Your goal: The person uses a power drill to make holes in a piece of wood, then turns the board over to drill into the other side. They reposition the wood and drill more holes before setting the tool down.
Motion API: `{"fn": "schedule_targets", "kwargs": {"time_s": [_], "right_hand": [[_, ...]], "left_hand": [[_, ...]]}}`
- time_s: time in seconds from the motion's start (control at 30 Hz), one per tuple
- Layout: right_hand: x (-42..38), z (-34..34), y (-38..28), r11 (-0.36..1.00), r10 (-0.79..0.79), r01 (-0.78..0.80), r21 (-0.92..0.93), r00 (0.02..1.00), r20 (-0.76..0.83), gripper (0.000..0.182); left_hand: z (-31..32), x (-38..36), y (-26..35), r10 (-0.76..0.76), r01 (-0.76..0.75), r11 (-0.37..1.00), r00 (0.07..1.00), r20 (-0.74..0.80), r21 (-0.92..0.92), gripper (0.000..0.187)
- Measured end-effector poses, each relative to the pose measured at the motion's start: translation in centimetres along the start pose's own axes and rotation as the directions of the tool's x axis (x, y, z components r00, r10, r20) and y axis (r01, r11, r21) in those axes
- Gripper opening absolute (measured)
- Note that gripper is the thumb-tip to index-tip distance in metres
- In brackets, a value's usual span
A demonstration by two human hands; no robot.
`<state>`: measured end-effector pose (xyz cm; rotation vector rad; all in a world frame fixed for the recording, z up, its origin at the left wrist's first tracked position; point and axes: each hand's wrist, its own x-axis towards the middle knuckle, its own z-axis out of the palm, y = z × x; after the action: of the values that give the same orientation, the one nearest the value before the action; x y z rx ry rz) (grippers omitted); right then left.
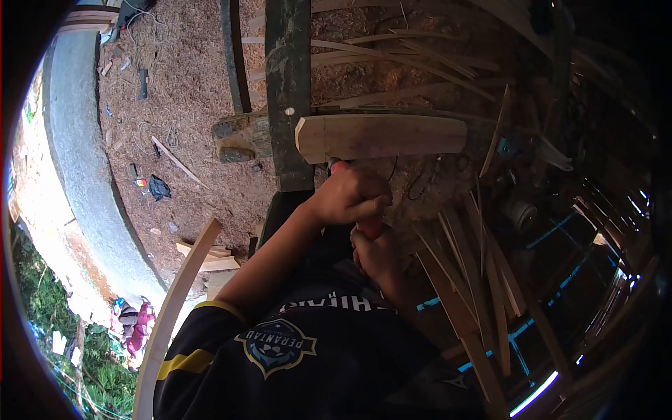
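A red tool with a dark end (336,165) is held in both hands, mostly covered by the fingers, and I cannot tell its exact kind. My left hand (353,196) is wrapped over its upper part. Closer to my body, my right hand (374,248) is closed around the lower red part. The tool's dark end sits right at the near edge of a pale wooden board (381,138) with angled corners. That board lies crosswise by a dark upright-looking beam (288,91), overlapping its right side in this view.
Long wooden strips (483,273) lean at the right, and thin slats (420,56) lie beyond the board. A curved wooden strip (178,301) rises at my left. Sawdust-covered ground (189,63) holds scattered items, including a black bag (159,187). A concrete ledge (84,140) borders the left.
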<state>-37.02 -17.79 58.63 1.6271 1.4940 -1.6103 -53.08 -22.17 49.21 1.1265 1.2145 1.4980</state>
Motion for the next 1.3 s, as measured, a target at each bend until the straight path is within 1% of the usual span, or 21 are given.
{"fn": "schedule_targets", "kwargs": {"time_s": [0.07, 0.17, 0.3, 0.4, 0.47, 0.5, 0.57, 0.6, 0.67, 0.77, 0.87, 0.9, 0.97, 1.03, 1.1, 1.17, 1.3], "right_hand": [[0.0, 0.1, 0.0, 1.0, 0.01, -0.01, -0.015, 1.0, -0.001, 0.02], [0.3, 0.2, 0.2, 1.0, 0.011, -0.011, 0.015, 1.0, 0.008, 0.017], [0.5, 0.2, 0.6, 1.0, -0.002, 0.002, 0.008, 1.0, 0.011, 0.02], [0.7, 0.3, 0.6, 1.0, 0.015, -0.015, 0.021, 1.0, 0.022, 0.023], [0.7, 0.2, 0.6, 0.999, 0.03, -0.031, 0.024, 0.999, 0.031, 0.025], [0.7, 0.2, 0.4, 0.999, 0.038, -0.039, 0.015, 0.999, 0.038, 0.025], [0.7, 0.2, 0.4, 0.999, 0.045, -0.045, 0.005, 0.998, 0.045, 0.025], [0.7, 0.3, 0.4, 0.999, 0.043, -0.045, 0.029, 0.998, 0.049, 0.026], [0.8, 0.3, 0.4, 0.998, 0.041, -0.044, 0.05, 0.998, 0.049, 0.026], [0.8, 0.6, 0.4, 0.998, 0.037, -0.04, 0.047, 0.998, 0.049, 0.026], [0.9, 0.9, 0.5, 0.998, -0.004, 0.003, 0.061, 1.0, 0.028, 0.027], [0.9, 1.0, 0.5, 0.998, -0.007, 0.006, 0.069, 1.0, 0.02, 0.027], [0.9, 1.0, 0.5, 0.997, -0.008, 0.007, 0.075, 1.0, 0.01, 0.027], [1.1, 1.1, 0.6, 0.996, 0.021, -0.023, 0.092, 0.999, 0.024, 0.027], [1.1, 1.1, 0.5, 0.996, 0.014, -0.016, 0.086, 1.0, 0.022, 0.027], [1.1, 1.3, 0.4, 0.997, 0.005, -0.007, 0.081, 1.0, 0.026, 0.027], [1.3, 1.4, 0.5, 0.996, 0.003, -0.004, 0.085, 1.0, 0.016, 0.026]], "left_hand": [[-0.1, -0.2, 0.1, -0.031, 0.031, 0.999, 0.999, 0.008, 0.016, 0.033], [-0.2, 0.0, 0.1, -0.023, 0.023, 1.0, 1.0, 0.006, 0.015, 0.033], [-0.2, 0.1, 0.1, -0.034, 0.034, 0.999, 0.999, 0.01, 0.012, 0.033], [-0.1, 0.0, -0.1, -0.031, 0.032, 0.999, 0.999, -0.025, 0.03, 0.033], [-0.4, -0.1, -0.3, -0.032, 0.031, 0.999, 0.999, 0.03, 0.028, 0.032], [-0.4, -0.1, -0.3, -0.032, 0.032, 0.999, 0.999, 0.029, 0.027, 0.032], [-0.6, 0.0, -0.2, -0.076, 0.072, 0.996, 0.995, 0.065, 0.056, 0.032], [-0.5, 0.0, -0.2, -0.076, 0.072, 0.996, 0.995, 0.064, 0.055, 0.032], [-0.3, 0.2, -0.3, -0.067, 0.067, 0.998, 0.998, 0.007, 0.016, 0.033], [-0.3, 0.1, -0.4, -0.054, 0.054, 0.998, 0.998, -0.013, 0.012, 0.033], [-0.3, 0.0, -0.5, -0.049, 0.049, 0.999, 0.999, -0.021, 0.006, 0.033], [-0.4, -0.1, -0.7, -0.049, 0.049, 0.999, 0.999, -0.022, 0.005, 0.033], [-0.7, -0.3, -0.9, -0.06, 0.058, 0.998, 0.997, 0.056, 0.036, 0.031], [-0.7, -0.4, -1.1, -0.056, 0.055, 0.998, 0.997, 0.052, 0.028, 0.031], [-0.7, -0.4, -1.2, -0.053, 0.052, 0.998, 0.997, 0.047, 0.02, 0.031], [-0.9, -0.4, -1.1, -0.078, 0.076, 0.996, 0.993, 0.083, 0.037, 0.032], [-0.9, -0.6, -1.4, -0.057, 0.055, 0.998, 0.997, 0.043, 0.039, 0.031]]}}
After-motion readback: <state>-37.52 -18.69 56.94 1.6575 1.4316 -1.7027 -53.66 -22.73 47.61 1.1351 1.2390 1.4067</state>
